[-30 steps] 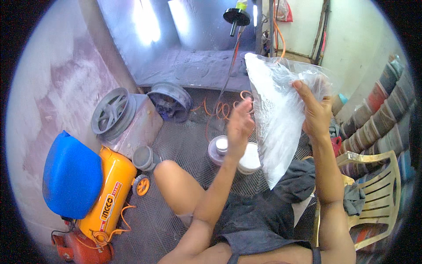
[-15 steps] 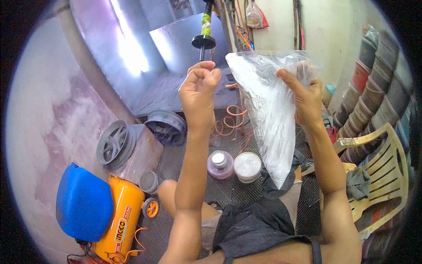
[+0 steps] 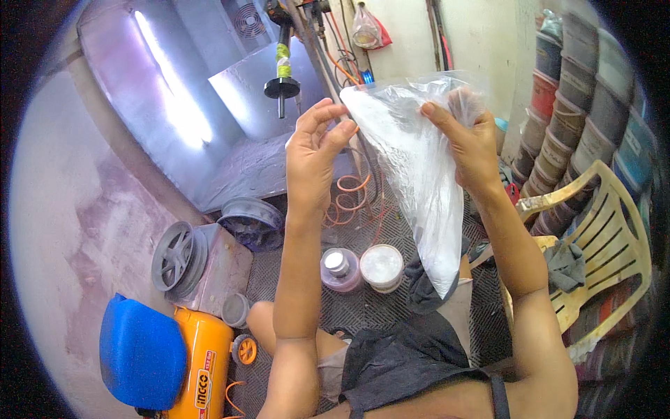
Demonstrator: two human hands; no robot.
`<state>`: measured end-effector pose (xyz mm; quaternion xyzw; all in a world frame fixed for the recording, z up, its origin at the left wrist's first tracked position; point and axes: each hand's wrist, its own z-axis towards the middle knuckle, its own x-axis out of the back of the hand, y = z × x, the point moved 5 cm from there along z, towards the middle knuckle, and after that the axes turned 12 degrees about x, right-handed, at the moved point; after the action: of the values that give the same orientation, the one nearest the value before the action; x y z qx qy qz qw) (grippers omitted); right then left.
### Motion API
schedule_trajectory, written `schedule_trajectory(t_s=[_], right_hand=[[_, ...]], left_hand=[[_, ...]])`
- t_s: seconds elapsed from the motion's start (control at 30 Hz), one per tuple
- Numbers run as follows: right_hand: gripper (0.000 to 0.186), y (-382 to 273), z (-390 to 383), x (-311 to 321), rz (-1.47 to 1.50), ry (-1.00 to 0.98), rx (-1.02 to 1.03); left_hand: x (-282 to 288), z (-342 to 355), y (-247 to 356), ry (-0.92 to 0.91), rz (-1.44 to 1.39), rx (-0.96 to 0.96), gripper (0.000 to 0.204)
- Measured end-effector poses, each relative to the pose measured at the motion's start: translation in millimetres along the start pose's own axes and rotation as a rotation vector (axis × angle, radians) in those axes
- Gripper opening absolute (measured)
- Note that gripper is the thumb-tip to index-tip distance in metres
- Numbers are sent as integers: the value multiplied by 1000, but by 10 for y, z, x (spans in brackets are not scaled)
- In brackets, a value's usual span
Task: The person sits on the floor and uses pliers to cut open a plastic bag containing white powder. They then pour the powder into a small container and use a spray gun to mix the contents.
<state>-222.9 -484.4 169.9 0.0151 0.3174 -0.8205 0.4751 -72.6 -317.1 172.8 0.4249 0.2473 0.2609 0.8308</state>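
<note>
A clear plastic bag of white material, perhaps powder, (image 3: 412,167) hangs in front of me, gathered into a long point at its bottom. My right hand (image 3: 464,136) is closed on the bag's upper right part, thumb in front and the other fingers behind the plastic. Just left of the bag's upper left corner is my left hand (image 3: 315,150), its thumb and fingertips apart. Nothing plainly shows between them. Below the bag, a round container with a white cap (image 3: 340,269) and a white-topped tub (image 3: 382,267) stand side by side on the floor.
At left are an orange air compressor (image 3: 199,356) under a blue cover (image 3: 143,349) and spoked wheel rims (image 3: 180,258). A black spindle tool (image 3: 282,87) hangs ahead. A plastic chair (image 3: 593,237) and stacked buckets (image 3: 586,91) stand at right. An orange coiled hose (image 3: 352,185) runs behind.
The view has shifted, so the background sits differently. My left thumb and fingers, pinched together before, have parted. The bag stays in my right hand.
</note>
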Motion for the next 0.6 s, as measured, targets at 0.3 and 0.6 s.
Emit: schedule_trajectory(t_s=[0.3,0.6], right_hand=[[12,-128,18,90,1,7,55],[13,-182,-24,441,-83,82,28]], left_hand=[[-206,317,-121,-155,82,47,30],[-437,314,127,-200,320,-152,16]])
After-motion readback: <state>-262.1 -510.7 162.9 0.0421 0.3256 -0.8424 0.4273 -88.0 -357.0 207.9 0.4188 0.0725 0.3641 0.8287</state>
